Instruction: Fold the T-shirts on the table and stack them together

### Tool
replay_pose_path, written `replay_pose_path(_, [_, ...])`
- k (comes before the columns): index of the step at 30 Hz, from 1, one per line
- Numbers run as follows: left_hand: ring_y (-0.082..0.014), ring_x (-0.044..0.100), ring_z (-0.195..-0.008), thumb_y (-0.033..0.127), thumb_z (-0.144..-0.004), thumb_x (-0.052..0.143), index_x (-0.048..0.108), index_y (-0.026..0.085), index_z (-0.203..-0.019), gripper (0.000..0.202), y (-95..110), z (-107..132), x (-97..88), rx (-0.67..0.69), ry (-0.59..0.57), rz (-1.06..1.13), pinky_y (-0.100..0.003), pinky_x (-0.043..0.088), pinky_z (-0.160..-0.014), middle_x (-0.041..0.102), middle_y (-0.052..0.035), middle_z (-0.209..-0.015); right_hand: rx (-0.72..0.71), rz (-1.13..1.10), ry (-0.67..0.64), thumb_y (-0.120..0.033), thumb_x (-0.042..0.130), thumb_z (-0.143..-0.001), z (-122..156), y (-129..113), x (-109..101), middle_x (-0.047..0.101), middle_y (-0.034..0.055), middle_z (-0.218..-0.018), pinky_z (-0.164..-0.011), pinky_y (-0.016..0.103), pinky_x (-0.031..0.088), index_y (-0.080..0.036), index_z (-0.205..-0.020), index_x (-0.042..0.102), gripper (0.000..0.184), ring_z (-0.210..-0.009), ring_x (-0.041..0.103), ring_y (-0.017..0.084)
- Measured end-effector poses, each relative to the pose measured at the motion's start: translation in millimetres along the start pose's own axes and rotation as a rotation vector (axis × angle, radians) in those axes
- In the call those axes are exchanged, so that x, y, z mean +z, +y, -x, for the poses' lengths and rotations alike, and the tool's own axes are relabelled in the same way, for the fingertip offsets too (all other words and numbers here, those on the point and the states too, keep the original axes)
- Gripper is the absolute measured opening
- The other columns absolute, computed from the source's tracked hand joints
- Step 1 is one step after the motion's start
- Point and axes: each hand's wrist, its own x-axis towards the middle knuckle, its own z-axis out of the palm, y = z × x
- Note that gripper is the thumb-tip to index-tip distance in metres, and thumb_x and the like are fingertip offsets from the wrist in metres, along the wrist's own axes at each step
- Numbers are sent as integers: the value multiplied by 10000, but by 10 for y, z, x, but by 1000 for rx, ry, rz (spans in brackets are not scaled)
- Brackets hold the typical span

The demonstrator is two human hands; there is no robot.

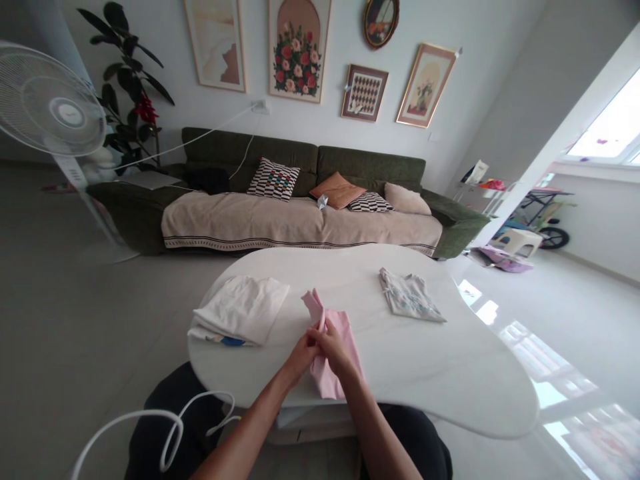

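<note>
A small pink garment [341, 333] lies on the white table [450, 373] right in front of me, partly bunched. My left hand [303, 355] and my right hand [334, 347] meet over its near part, both with fingers closed, pinching the pink cloth. One corner of the garment sticks up beyond my fingers. A folded white garment [243, 308] lies on the table's left side. A folded pale patterned garment [411, 297] lies on the right side.
A green sofa [300, 193] with a beige cover and cushions stands behind the table. A white standing fan [50, 100] and a plant are at the left. A white cable [165, 427] loops over my lap. Stools and clutter sit at the far right.
</note>
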Motion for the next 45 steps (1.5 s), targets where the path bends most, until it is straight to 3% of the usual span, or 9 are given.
replay_pose_path(4, [-203, 568, -889, 246, -716, 545, 563, 116, -1087, 393, 428, -37, 76, 91, -110, -173, -306, 445, -810, 639, -58, -936, -26, -259, 5, -356, 533, -664, -94, -251, -179, 589, -22, -675, -619, 232, 465, -174, -894, 529, 293, -645, 573, 132])
replay_pose_path(9, [-180, 549, -940, 321, -757, 551, 563, 171, -1135, 407, 760, 28, 218, 208, -267, -301, -291, 397, -875, 630, -40, -992, 261, -336, -109, -434, 406, -724, -121, -266, -790, 619, 82, -646, -632, 301, 474, -128, -715, 573, 348, -690, 605, 207])
replay_pose_path(14, [-158, 595, -834, 328, -783, 496, 583, 121, -1081, 374, 327, 49, 91, 94, -147, -194, -276, 448, -790, 653, -72, -911, 331, -100, 70, -377, 422, -699, -58, 245, -1271, 638, 81, -691, -601, 289, 472, -125, -769, 602, 318, -679, 612, 200])
replay_pose_path(18, [-148, 609, -827, 239, -768, 468, 615, 126, -973, 276, -247, 15, -283, -87, 197, -446, -247, 458, -764, 659, -71, -941, 348, 36, 202, -309, 526, -613, 23, 611, -1502, 594, 13, -619, -507, 240, 436, -141, -836, 588, 286, -558, 566, 144])
replay_pose_path(22, [-162, 600, -906, 155, -764, 445, 614, 119, -952, 255, -553, -125, -524, -184, 331, -596, -241, 427, -803, 649, -102, -998, 348, 193, 331, -338, 548, -619, -45, 761, -1651, 569, -9, -611, -485, 225, 417, -138, -970, 550, 404, -520, 542, 116])
replay_pose_path(33, [-212, 601, -822, 271, -761, 501, 614, 115, -850, 212, -562, -894, -486, -275, 524, -741, -244, 395, -655, 663, -114, -844, 195, 524, 459, -372, 529, -645, -604, 784, -1619, 653, 88, -774, -592, 249, 429, -110, -907, 609, 379, -724, 606, 188])
replay_pose_path(37, [-180, 604, -729, 322, -745, 519, 629, 134, -764, 219, -556, -1028, -473, -232, 483, -672, -206, 387, -587, 658, -37, -715, 151, 612, 422, -349, 483, -680, -713, 778, -1585, 646, 66, -686, -563, 234, 396, -127, -770, 626, 278, -667, 593, 180])
replay_pose_path(41, [-144, 595, -780, 350, -764, 487, 623, 157, -889, 267, -496, -1112, -426, -142, 414, -605, -176, 400, -619, 663, -1, -818, 128, 666, 430, -339, 366, -764, -776, 763, -1634, 654, 60, -785, -567, 219, 384, -159, -893, 591, 316, -694, 588, 157])
replay_pose_path(45, [-174, 599, -725, 329, -713, 540, 639, 138, -795, 230, -491, -983, -394, -169, 341, -608, -207, 409, -597, 660, -15, -714, 162, 717, 386, -309, 422, -739, -676, 812, -1768, 651, 74, -742, -544, 219, 372, -153, -859, 573, 248, -644, 582, 153])
